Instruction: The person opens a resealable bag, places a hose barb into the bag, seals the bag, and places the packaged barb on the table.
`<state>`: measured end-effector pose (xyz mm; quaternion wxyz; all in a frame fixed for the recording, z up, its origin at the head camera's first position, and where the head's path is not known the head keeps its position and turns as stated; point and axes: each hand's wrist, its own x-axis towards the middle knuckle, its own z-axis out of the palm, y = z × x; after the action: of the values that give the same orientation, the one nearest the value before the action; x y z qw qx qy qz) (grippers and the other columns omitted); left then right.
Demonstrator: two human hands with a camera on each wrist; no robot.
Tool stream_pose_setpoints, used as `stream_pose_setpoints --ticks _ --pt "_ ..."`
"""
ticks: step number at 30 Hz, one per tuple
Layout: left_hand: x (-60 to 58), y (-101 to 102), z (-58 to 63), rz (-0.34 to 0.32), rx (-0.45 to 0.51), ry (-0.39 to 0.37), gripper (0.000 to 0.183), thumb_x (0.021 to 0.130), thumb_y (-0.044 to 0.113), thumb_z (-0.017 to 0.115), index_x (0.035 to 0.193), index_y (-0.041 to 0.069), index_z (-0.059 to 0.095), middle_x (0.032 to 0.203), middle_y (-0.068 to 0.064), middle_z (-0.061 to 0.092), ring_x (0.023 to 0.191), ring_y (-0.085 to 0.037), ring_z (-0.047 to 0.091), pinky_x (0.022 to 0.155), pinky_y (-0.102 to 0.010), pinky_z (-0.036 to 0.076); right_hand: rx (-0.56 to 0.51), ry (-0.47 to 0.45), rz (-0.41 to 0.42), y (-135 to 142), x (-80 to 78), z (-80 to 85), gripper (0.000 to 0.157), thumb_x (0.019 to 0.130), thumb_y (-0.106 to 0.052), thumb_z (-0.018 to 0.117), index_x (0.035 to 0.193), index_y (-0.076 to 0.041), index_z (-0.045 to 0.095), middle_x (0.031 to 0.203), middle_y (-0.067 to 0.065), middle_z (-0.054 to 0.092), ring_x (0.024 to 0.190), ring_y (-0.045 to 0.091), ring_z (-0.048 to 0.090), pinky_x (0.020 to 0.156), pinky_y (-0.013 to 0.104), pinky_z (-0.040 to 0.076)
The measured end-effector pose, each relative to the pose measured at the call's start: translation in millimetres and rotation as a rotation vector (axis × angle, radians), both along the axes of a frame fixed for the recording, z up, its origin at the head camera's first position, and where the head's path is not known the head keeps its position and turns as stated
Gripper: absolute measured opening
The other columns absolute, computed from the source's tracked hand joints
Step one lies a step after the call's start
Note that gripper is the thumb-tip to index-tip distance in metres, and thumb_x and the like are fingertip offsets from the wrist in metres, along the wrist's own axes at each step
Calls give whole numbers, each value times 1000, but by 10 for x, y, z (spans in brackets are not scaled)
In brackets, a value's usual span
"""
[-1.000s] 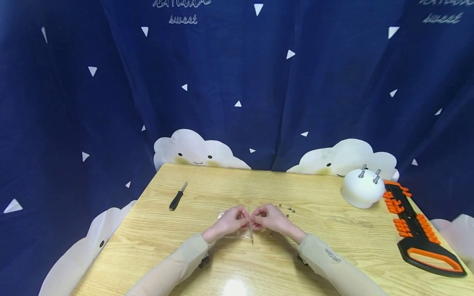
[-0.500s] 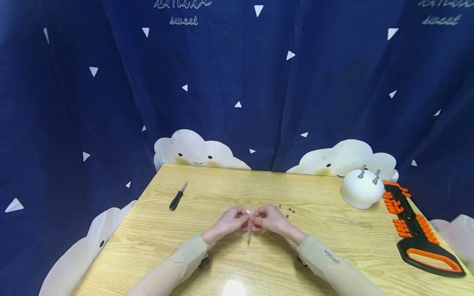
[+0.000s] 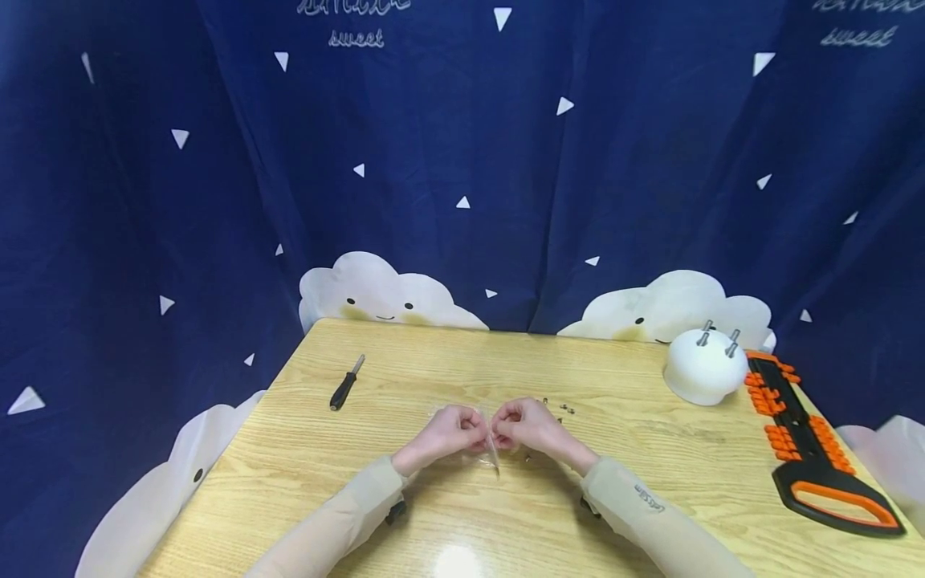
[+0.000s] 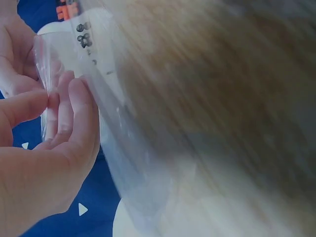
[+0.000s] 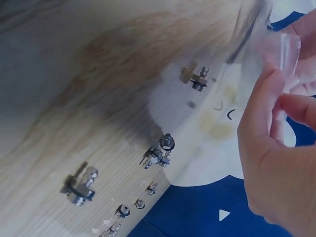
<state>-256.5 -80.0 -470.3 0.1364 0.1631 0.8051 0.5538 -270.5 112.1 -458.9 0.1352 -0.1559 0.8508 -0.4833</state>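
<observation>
A clear plastic bag [image 3: 495, 461], with a strip like a zip seal along its edge, hangs between my two hands over the table. My left hand [image 3: 455, 431] pinches the edge of the bag [image 4: 131, 163] between thumb and fingers in the left wrist view. From the other side, my right hand [image 3: 523, 423] holds the bag's edge with curled fingertips, and the clear plastic [image 5: 291, 52] shows past its index finger. Several small metal screw-like parts [image 3: 567, 409] lie on the table just beyond and under the right hand, larger in the right wrist view as dark-collared pieces [image 5: 159, 154].
A black-handled screwdriver [image 3: 344, 390] lies at the left on the wooden table [image 3: 405, 361]. Toward the back right stands a white rounded object [image 3: 702, 377] with several metal pins on top. Beside it a black and orange handled rack [image 3: 798, 433] runs along the right edge. A blue curtain [image 3: 462, 144] hangs behind.
The bag has shifted between the hands: its lower end swung left, then back right. Both hands stay almost in place, with a slightly wider gap between them now.
</observation>
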Motion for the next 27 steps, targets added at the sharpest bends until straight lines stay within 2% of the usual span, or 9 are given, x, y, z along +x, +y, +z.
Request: stream_pose_setpoints --ticks 8,11,17,24,27 --pt "-9 40 36 -18 -86 66 16 90 8 59 86 -6 67 87 -21 75 74 -19 71 71 -27 61 42 34 -42 -18 0 -24 10 89 -11 66 90 -2 70 79 6 71 67 12 65 60 29 57" --pt "-9 56 44 -31 -80 76 17 91 6 57 85 -8 65 86 -23 74 73 -23 72 69 -29 62 52 52 -34 -15 6 -16 11 90 -12 65 90 -2 70 79 7 71 67 13 64 58 25 54" --pt "-6 83 49 -32 -43 42 18 91 5 58 86 -12 63 86 -28 71 77 -33 73 72 -34 63 52 71 4 3 2 -12 11 89 -12 64 89 -2 70 79 7 71 67 11 59 55 19 47" --pt "-26 94 37 -9 -107 75 17 90 9 58 83 -6 64 82 -22 72 71 -21 70 69 -31 61 -31 1 12 12 6 -16 12 90 -7 62 90 3 68 77 7 70 65 8 63 62 27 59" --pt "-31 102 41 -14 -108 84 17 90 8 57 82 -6 63 81 -23 71 71 -21 69 70 -34 61 -56 -18 14 19 9 -15 12 90 -6 62 91 4 67 77 8 69 65 8 64 63 26 60"
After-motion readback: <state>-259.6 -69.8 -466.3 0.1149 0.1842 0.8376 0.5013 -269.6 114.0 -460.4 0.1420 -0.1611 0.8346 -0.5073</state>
